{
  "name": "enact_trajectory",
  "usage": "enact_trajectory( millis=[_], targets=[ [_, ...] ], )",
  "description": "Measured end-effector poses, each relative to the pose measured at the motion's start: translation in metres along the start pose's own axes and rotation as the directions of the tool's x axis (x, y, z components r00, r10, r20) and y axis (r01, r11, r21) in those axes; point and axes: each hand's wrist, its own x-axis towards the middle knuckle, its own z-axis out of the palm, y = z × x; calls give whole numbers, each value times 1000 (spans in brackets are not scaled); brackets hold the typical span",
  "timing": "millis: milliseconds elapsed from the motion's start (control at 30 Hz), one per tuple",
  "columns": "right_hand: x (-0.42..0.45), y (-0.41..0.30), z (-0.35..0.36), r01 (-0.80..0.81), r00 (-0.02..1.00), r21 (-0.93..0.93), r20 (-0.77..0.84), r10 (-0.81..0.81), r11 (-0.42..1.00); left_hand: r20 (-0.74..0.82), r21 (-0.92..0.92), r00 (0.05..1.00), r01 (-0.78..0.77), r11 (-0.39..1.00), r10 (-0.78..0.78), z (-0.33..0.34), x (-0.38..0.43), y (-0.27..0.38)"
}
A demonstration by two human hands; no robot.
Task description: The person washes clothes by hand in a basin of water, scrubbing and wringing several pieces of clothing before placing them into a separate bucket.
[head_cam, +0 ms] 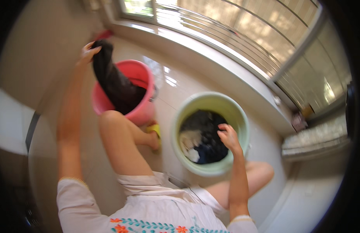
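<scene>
At the upper left, my left hand grips one end of a dark cloth garment and holds it up. The garment's lower part hangs into a pink plastic bucket, where its end lies out of sight. My right hand is over the right side of a pale green bucket, fingers slightly curled and apart, with nothing visible in them. Inside this bucket lie dark clothes, with beige cloth and a white piece at the left. Whether my right fingertips touch the clothes is unclear.
Both buckets stand on a glossy tiled floor, between and beyond my bent knees. A yellow slipper is on my foot beside the pink bucket. A raised sill runs below the barred window. A red object sits in the far corner.
</scene>
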Motion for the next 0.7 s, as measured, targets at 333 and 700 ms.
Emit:
enact_trajectory(
  millis=[333, 700],
  targets=[
    [-29, 43, -12, -412, 864, -588, -10, 503, 696, 616, 104, 760, -336, 936, 205, 217, -164, 64],
    [-24, 62, 40, -116, 703, -798, 355, 616, 592, 838, -49, 493, -359, 932, 234, 311, -222, 83]
  ],
)
